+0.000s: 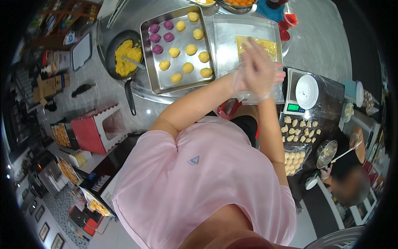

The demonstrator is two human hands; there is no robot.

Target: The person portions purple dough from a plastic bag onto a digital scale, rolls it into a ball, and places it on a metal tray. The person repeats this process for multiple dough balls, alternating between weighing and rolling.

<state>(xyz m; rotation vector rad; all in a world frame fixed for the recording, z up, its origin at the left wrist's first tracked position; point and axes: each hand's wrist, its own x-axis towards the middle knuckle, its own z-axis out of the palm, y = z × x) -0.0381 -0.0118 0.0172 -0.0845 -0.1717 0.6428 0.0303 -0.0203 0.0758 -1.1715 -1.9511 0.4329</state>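
My right hand (257,67), in a clear plastic glove, lies across my left hand (279,74), also gloved, palms facing and fingers extended. Whether anything is between them is hidden. Both are over the near part of a shallow metal tray (225,34), which holds a flat yellow slab under clear film (269,46). Left of it, a deeper metal tray (183,84) carries several yellow balls (191,49) and several purple balls (168,37). A black frying pan (108,60) at the far left contains yellow paste (126,56) and a grey utensil (133,62).
Right of the trays, a digital scale (293,96) bears a white bowl (307,91). Dough pieces (294,123) and dough balls (293,162) lie on the dark counter. A co-worker's gloved hand (354,140) holds a stick over a metal bowl (327,154). Red cups (283,31) stand at the upper right.
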